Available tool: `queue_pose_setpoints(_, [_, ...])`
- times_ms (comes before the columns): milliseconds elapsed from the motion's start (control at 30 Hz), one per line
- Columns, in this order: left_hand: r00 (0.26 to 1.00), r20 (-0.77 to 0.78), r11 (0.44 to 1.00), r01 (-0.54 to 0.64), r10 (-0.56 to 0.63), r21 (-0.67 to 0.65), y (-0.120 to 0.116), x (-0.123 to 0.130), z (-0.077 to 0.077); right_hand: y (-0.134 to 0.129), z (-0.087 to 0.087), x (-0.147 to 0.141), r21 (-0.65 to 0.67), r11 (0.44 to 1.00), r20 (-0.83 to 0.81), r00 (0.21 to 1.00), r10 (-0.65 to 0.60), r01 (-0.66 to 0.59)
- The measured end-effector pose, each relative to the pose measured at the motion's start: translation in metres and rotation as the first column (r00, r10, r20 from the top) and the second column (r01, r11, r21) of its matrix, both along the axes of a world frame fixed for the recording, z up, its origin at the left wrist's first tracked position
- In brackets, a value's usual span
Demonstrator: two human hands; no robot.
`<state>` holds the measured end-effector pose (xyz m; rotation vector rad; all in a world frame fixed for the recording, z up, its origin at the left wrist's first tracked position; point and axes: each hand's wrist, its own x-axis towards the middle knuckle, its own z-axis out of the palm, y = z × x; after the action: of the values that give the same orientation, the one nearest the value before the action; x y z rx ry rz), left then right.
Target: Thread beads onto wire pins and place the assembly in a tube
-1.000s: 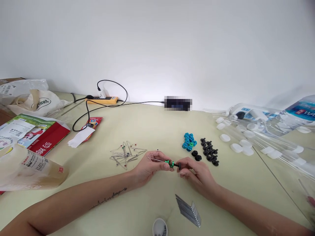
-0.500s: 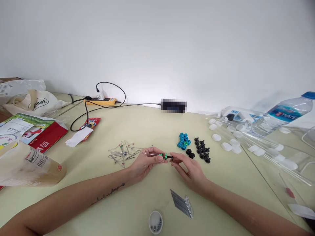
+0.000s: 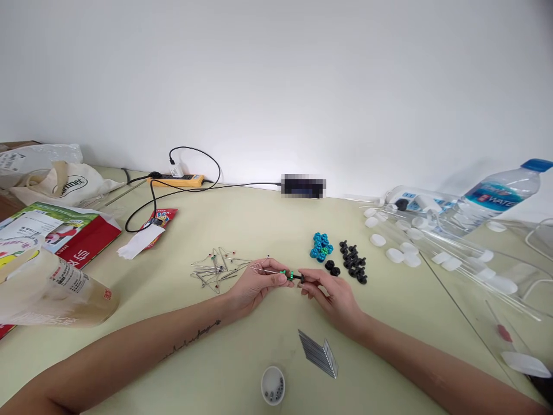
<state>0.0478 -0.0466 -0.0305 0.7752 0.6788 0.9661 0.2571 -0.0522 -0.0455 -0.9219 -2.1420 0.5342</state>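
My left hand [image 3: 258, 283] pinches a green part [image 3: 285, 275] that has thin metal rods reaching out to the left. At its right end is a black piece [image 3: 299, 278], held between the fingertips of my right hand [image 3: 330, 295]. Both hands meet above the middle of the table. Metal pins with small coloured ends [image 3: 216, 269] lie left of my left hand. Beyond my right hand are a cluster of blue parts [image 3: 320, 248] and rows of black parts [image 3: 354, 263].
Nearer me are a white cup [image 3: 273, 385] of small metal bits and a row of bent metal rods [image 3: 318, 353]. Clear tubes and white caps [image 3: 408, 253] lie right, with a water bottle [image 3: 492, 199]. A drink cup [image 3: 64, 291] and power strip [image 3: 185, 180] are left.
The view has shifted slightly. Both hands keep their grip on the green and black piece, and the fingers of my right hand have curled a little more.
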Motion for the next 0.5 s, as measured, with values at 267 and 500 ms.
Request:
queue_pose_setpoints(267, [1.000,-0.012,1.000,0.000,0.000,-0.005,-0.0005,0.0000,0.0004,0.0007,0.0015,-0.0011,-0.033,0.999,-0.014,1.000,0.013,-0.013])
queue_pose_setpoints(500, [1.000,-0.004,1.000,-0.006,0.006,0.000,-0.0003,0.0005,-0.0013,0.0007,0.0012,0.0008,-0.089,0.996,-0.023,1.000,0.005,-0.007])
